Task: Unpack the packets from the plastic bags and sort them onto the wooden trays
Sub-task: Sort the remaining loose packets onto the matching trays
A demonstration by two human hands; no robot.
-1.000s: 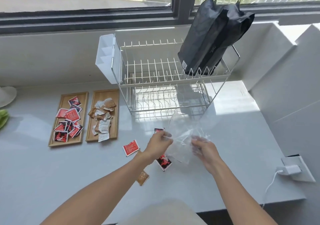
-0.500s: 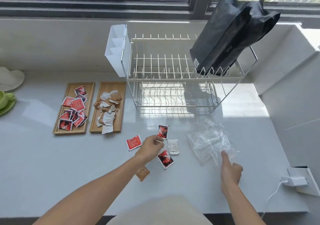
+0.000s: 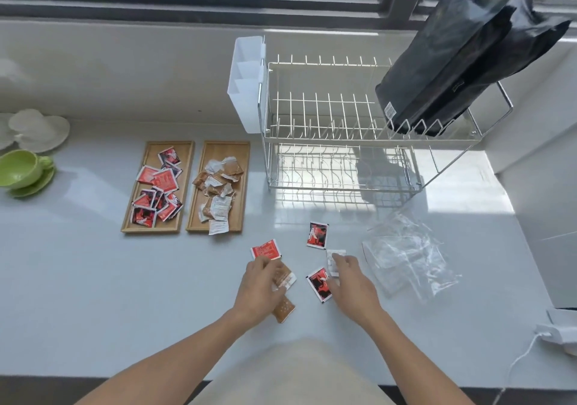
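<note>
Loose packets lie on the white counter in front of me. My left hand (image 3: 259,286) is closed on a brown packet (image 3: 286,276); a second brown packet (image 3: 284,310) lies just below it and a red packet (image 3: 266,249) just above. My right hand (image 3: 351,282) rests flat with its fingers apart, fingertips on a white packet (image 3: 336,254) and thumb by a red-and-black packet (image 3: 318,284). Another red-and-black packet (image 3: 317,234) lies farther back. Crumpled clear plastic bags (image 3: 409,264) lie to the right. The left wooden tray (image 3: 150,150) holds red packets; the right wooden tray (image 3: 242,154) holds brown and white ones.
A wire dish rack (image 3: 340,129) with a white caddy (image 3: 246,82) and black bags (image 3: 462,58) stands at the back. A green cup on its saucer (image 3: 22,170) and white dishes (image 3: 37,129) sit far left. A white charger with a cable (image 3: 555,332) lies at the right edge.
My right hand let go of the plastic bags, which now lie to the right, and came over to the loose packets. My left hand moved toward me onto a brown packet.
</note>
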